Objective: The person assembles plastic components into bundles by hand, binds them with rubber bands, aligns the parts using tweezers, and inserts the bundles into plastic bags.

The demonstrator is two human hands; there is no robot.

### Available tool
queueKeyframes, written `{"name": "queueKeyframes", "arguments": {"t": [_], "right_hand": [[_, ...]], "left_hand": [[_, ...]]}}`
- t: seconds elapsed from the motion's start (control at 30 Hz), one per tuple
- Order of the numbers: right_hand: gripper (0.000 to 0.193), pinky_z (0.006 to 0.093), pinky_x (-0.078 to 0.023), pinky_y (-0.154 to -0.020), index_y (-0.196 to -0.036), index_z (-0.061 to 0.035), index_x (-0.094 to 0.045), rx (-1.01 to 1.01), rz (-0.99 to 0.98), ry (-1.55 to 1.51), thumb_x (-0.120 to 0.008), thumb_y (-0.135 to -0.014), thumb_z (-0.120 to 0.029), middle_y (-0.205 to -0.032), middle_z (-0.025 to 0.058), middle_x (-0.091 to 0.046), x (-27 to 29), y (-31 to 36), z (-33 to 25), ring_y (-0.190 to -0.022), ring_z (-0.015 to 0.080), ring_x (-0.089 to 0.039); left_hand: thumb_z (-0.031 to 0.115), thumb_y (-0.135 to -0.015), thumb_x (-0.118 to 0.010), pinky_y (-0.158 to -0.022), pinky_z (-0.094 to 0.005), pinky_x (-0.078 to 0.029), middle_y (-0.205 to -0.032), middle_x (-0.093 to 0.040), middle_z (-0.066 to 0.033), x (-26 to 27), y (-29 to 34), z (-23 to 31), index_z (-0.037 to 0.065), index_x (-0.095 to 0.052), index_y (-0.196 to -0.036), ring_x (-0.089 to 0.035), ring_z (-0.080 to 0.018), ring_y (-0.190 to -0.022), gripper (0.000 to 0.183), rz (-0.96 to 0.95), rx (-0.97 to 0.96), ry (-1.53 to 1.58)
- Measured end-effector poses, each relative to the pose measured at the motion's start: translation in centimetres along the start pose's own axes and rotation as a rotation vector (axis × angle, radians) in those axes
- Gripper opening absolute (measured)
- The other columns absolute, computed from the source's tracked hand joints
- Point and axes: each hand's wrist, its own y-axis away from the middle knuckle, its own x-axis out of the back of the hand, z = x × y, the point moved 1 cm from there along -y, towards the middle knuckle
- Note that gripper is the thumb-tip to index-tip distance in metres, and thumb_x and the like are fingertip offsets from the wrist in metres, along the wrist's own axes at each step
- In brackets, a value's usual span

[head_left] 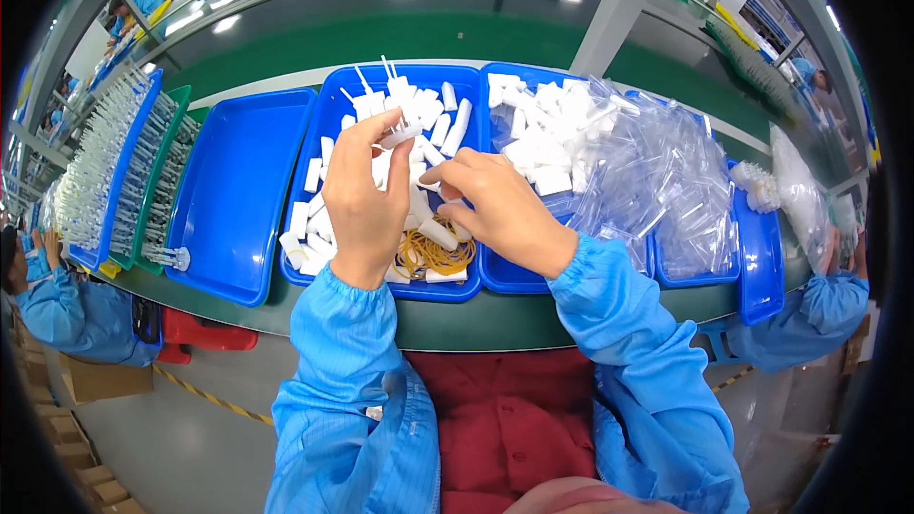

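Observation:
My left hand (360, 192) is raised over a blue tray (328, 95), its thumb and fingers pinched on a white plastic part (400, 137) with a rounded end. Thin white rods stand up just behind that part; I cannot tell whether they belong to it. Close beside it, my right hand (514, 209) hovers with half-bent fingers, thumb and forefinger apart. White cylindrical pieces (438, 232) lie just under its thumb; whether the thumb touches them I cannot tell. Yellow-brown rubber bands (428, 255) are heaped in the tray's near part, among many white pieces.
At left stand a bare blue tray (243, 190) and upright racks of white-tipped parts (105, 171). To the right, another tray holds white pieces (557, 133) and clear plastic sleeves (647, 171). A grey metal post (619, 5) rises behind. Co-workers in blue sleeves (804, 324) sit either side.

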Motion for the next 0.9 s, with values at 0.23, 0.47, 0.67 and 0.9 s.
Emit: {"name": "queueKeyframes", "arguments": {"t": [0.23,0.47,0.67,0.9], "right_hand": [[0.019,0.0297,-0.054,-0.073,-0.103,-0.0030,-0.068,-0.092,0.470,-0.489,-0.068,-0.084,-0.001,-0.095,0.0088,-0.062,3.8,-0.6,0.8,-0.087,0.0210,-0.065],[0.026,0.0260,-0.052,-0.085,-0.113,0.0012,-0.062,-0.329,0.751,-1.081,-0.069,-0.090,-0.007,-0.104,0.0068,-0.065,7.5,2.9,4.4,-0.098,0.0130,-0.063],[0.025,0.0270,-0.051,-0.088,-0.115,0.0011,-0.060,-0.363,0.731,-1.238,-0.067,-0.091,-0.006,-0.107,0.0081,-0.063,6.9,5.0,4.2,-0.101,0.0159,-0.064],[0.021,0.0250,-0.050,-0.085,-0.109,0.0009,-0.063,-0.399,0.671,-1.087,-0.068,-0.089,-0.005,-0.103,0.0071,-0.064,7.5,5.7,4.4,-0.095,0.0133,-0.063]], "left_hand": [[-0.010,-0.077,-0.071,-0.068,-0.0328,-0.052,-0.101,-0.066,-0.0135,-0.1,-0.1,1.3,0.003,-0.065,-0.109,-0.065,-0.0262,-0.087,0.035,-0.073,-0.041,0.031],[-0.012,-0.074,-0.071,-0.073,-0.0327,-0.053,-0.104,-0.067,-0.0128,0.3,0.7,5.6,0.003,-0.067,-0.108,-0.066,-0.0266,-0.090,0.038,-0.478,0.039,0.424],[-0.011,-0.074,-0.071,-0.075,-0.0332,-0.053,-0.105,-0.067,-0.0109,-0.4,1.8,6.1,0.005,-0.068,-0.109,-0.066,-0.0262,-0.091,0.039,-0.623,0.013,0.631],[-0.008,-0.075,-0.072,-0.071,-0.0333,-0.053,-0.104,-0.065,-0.0104,-0.8,2.2,6.0,0.006,-0.068,-0.109,-0.064,-0.0263,-0.087,0.037,-0.611,-0.008,0.544]]}}
